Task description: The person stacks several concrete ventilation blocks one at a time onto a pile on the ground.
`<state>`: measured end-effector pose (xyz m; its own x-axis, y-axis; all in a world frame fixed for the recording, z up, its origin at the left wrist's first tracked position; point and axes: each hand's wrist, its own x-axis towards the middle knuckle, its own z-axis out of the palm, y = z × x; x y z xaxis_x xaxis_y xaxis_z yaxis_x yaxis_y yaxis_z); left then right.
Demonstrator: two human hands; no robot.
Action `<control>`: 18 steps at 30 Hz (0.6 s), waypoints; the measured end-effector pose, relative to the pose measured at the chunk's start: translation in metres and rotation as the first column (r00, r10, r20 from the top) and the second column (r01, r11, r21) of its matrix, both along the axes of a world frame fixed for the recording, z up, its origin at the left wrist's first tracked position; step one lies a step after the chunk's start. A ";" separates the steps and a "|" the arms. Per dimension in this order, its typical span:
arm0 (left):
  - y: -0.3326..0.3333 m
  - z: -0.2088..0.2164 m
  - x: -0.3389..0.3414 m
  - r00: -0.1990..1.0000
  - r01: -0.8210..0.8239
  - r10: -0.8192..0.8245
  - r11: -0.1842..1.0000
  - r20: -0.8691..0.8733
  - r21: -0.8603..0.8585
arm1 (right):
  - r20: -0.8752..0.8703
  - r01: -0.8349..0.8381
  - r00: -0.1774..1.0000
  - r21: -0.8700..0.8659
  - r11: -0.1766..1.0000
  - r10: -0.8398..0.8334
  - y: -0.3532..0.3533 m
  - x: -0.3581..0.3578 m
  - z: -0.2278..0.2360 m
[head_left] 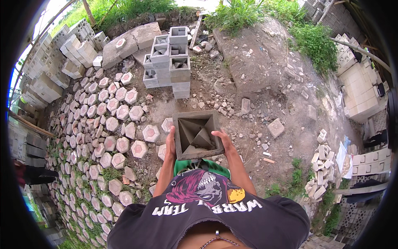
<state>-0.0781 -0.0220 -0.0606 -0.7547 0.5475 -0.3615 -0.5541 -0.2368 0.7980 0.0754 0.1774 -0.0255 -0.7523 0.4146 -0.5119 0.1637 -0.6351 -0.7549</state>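
Held in front of my waist is a square, dark grey concrete vent block point(178, 139), with slanted triangular faces inside its thick frame. My left hand point(170, 144) presses against its left side, thumb near the top edge. On the opposite side my right hand point(224, 140) grips it, the thumb hooked over the rim. The undersides of both hands are hidden by the block. Ahead of me stand stacks of lighter grey vent blocks point(180, 76) of the same pattern, piled in columns of differing height.
Hexagonal pavers point(151, 133) with reddish centres cover the ground at left. Broken stones point(275, 128) and rubble lie ahead and right. A raised slab point(259, 68) is at the far right. More block stacks point(41, 85) line the left edge; a brick pile point(320, 168) sits at right.
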 end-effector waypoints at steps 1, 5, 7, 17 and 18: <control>0.013 0.003 -0.007 0.998 0.046 -0.046 0.999 0.041 0.009 | 0.011 0.010 1.000 -0.012 1.000 -0.010 0.008 -0.001 0.002; 0.057 0.019 -0.039 0.990 0.088 -0.091 0.995 0.109 0.038 | 0.000 0.055 0.998 -0.026 0.998 -0.055 0.041 -0.030 -0.009; 0.074 0.012 -0.061 0.988 0.106 -0.106 0.994 0.109 0.007 | 0.010 0.054 0.998 -0.036 0.998 -0.054 0.059 -0.049 -0.014; 0.186 0.000 -0.194 0.984 0.178 -0.175 0.975 0.034 -0.130 | 0.164 0.197 0.965 0.057 0.979 -0.204 0.152 -0.176 -0.017; 0.202 0.000 -0.210 0.983 0.181 -0.183 0.977 -0.006 -0.112 | 0.157 0.209 0.964 0.058 0.976 -0.215 0.167 -0.194 -0.023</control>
